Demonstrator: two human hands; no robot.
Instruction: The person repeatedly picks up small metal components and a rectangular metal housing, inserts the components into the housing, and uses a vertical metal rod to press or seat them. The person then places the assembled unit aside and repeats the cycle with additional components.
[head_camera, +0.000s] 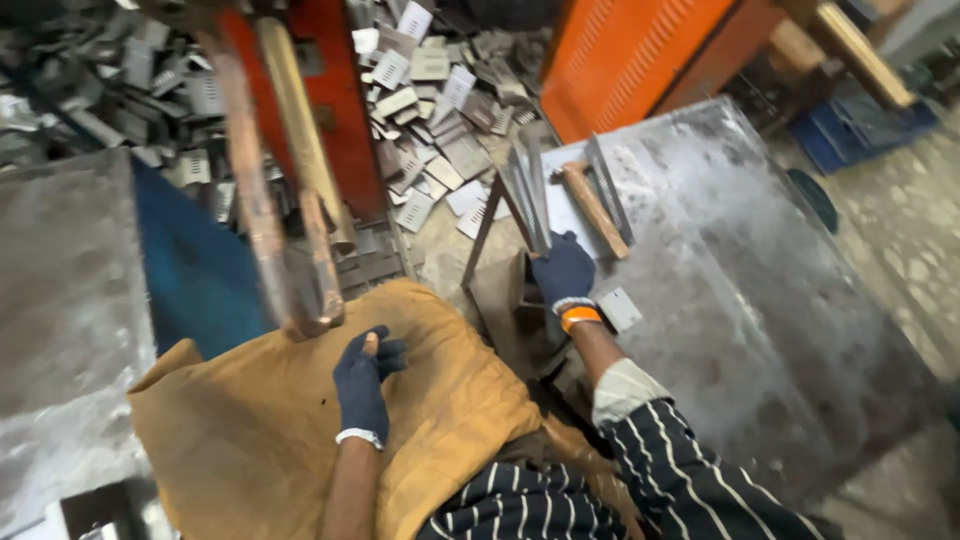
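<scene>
My right hand (563, 272), in a dark blue glove with an orange wristband, is stretched forward and closed on the near end of a bundle of thin grey metal strips (530, 190). The strips fan out away from me over the edge of a steel table (760, 280). A wooden-handled hammer (592, 208) lies just right of the strips. My left hand (363, 385), also gloved, rests on a tan cloth (260, 420) covering my lap, fingers loosely curled and holding nothing.
Two rusty lever bars (262, 200) hang down in front of a red machine frame (335, 110). A heap of small perforated metal pieces (430, 90) covers the floor behind. An orange cabinet (640, 50) stands at the back right, and a grey metal slab (60, 300) lies left.
</scene>
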